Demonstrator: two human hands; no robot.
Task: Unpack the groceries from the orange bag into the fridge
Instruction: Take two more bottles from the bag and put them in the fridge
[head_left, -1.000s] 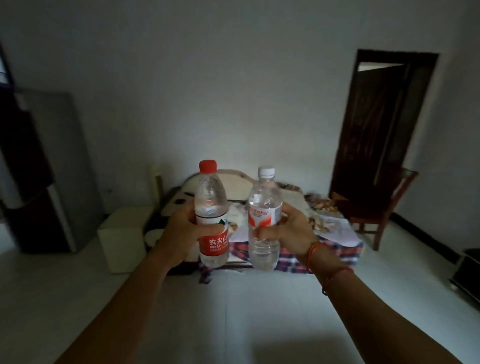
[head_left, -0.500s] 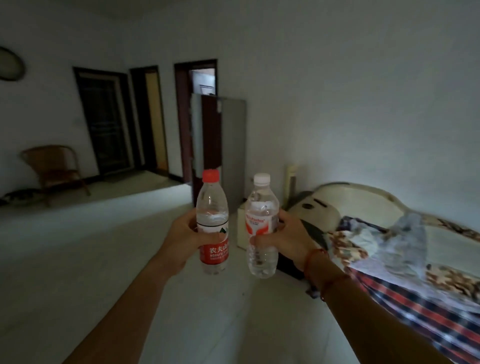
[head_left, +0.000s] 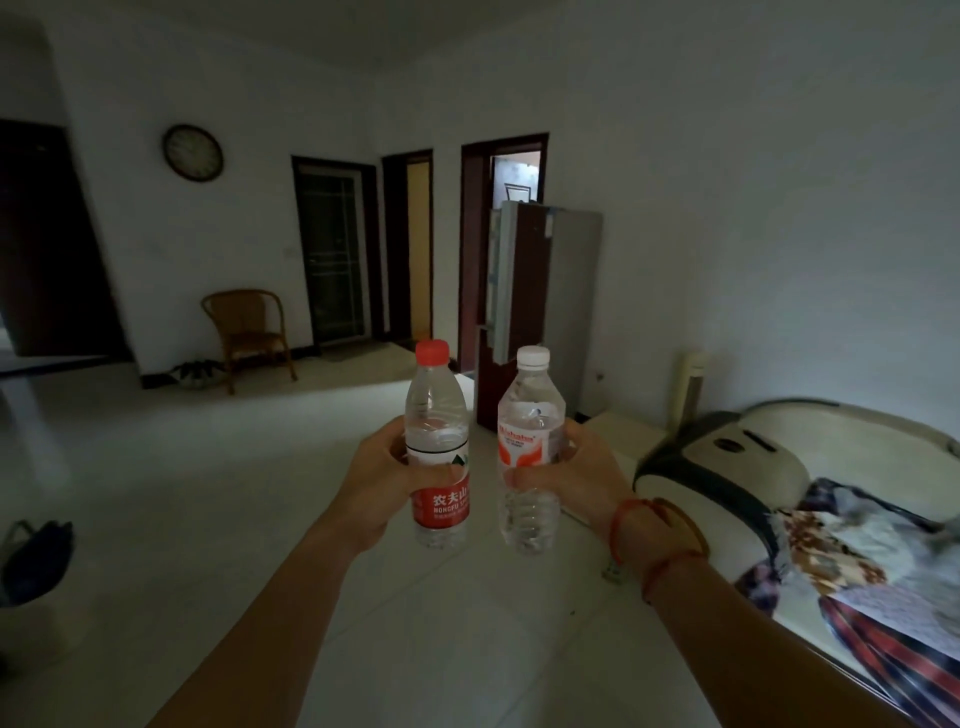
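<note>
My left hand (head_left: 376, 478) grips a clear water bottle with a red cap and red label (head_left: 437, 457), held upright in front of me. My right hand (head_left: 576, 478) grips a second clear water bottle with a white cap and orange-white label (head_left: 530, 447), also upright, just beside the first. Straight behind the bottles, against the far right wall, stands the grey fridge (head_left: 571, 301) with its dark red door (head_left: 514, 312) swung open. The orange bag is not in view.
A bed with a cream headboard (head_left: 727, 457) and patterned bedding (head_left: 872, 571) lies at the right. A wicker chair (head_left: 247, 332) stands by the far wall near dark doorways (head_left: 337, 254). A dark bag (head_left: 36, 561) sits on the pale tiled floor (head_left: 208, 519) at the left.
The view has swung left from the bed toward the fridge, which now sits centred and nearer. Both hands keep holding the bottles upright in the same pose.
</note>
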